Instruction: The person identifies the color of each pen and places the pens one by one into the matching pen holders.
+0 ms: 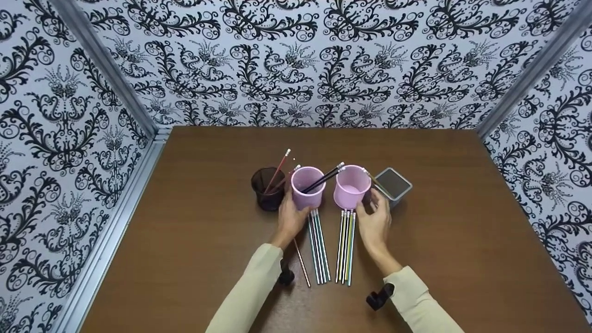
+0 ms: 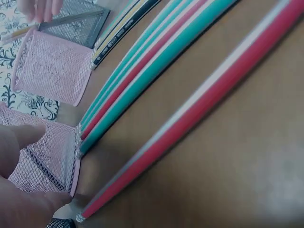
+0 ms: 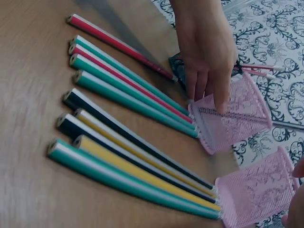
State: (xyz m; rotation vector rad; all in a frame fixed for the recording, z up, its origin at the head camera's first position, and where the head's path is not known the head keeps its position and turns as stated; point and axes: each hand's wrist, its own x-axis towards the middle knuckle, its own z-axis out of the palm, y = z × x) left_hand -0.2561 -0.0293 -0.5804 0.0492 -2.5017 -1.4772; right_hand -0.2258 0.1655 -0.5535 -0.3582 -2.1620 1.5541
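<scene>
My left hand (image 1: 292,215) grips a pink mesh pencil cup (image 1: 307,200), thumb in front and fingers at its left side. Dark pencils (image 1: 319,181) lean in this cup, tilted right toward a second pink mesh pencil cup (image 1: 348,199). Beside that second cup is my right hand (image 1: 375,224), thumb and fingers spread at its right side; whether they touch it I cannot tell. In front of the left cup lies a row of striped pencils (image 2: 156,61), and another row (image 3: 142,159) lies before the right cup. A single red pencil (image 2: 190,107) lies apart at the left.
A dark mesh cup (image 1: 269,200) holding red pencils (image 1: 277,171) stands left of the pink cups. On the right is a grey square mesh cup (image 1: 394,184) with a yellowish pencil (image 1: 377,181) leaning out leftward. Patterned walls (image 1: 296,60) enclose the brown table (image 1: 194,231).
</scene>
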